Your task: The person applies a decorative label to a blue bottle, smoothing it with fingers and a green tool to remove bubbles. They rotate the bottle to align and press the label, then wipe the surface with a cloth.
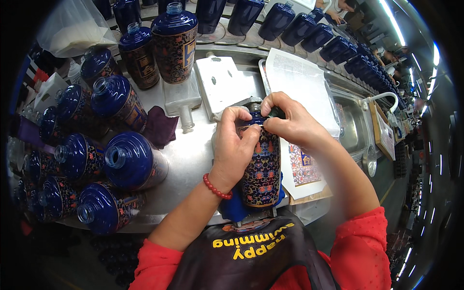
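Note:
A dark blue bottle [261,176] with a red, gold and blue floral pattern lies in front of me, its neck pointing away. My left hand [231,145] curls over the left side of its shoulder, thumb and fingers pressed against it. On the other side, my right hand [292,120] is closed in a pinch, its thumb at the upper edge of the pattern. A small dark patch shows between the right fingers; I cannot make out what it is. The bottle's neck sits at a metal fitting [252,101], and a blue pad [233,208] shows beneath its base.
Several patterned blue bottles [128,162] crowd the left side, beside a dark purple cloth [160,126]. Printed pattern sheets [305,166] lie to the right, near a metal sink [355,128]. Plain blue bottles [275,21] line a conveyor at the back. Other people work farther off.

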Motion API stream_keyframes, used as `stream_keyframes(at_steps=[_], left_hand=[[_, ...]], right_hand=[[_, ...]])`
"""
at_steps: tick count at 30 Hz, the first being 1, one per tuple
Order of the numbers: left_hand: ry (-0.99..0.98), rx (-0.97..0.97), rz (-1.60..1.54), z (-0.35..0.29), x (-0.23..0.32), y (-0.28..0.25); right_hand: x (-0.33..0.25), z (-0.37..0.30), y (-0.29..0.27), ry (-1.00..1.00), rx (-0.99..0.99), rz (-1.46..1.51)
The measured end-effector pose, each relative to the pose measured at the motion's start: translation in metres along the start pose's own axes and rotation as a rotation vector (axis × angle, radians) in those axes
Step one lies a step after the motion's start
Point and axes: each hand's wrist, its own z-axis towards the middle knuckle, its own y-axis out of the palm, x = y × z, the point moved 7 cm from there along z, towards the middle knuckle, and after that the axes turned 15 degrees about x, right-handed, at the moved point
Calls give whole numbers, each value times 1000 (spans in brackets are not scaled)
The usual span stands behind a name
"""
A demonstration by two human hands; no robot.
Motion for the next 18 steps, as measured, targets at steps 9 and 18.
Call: stream_keyframes(at_steps=[9,18], left_hand=[[-40,15,1,1,-7,-6],[21,44,59,4,-9,-7]], right_hand=[[11,0,-3,-51,-36,128],[35,-18,-16,-125,97,210]])
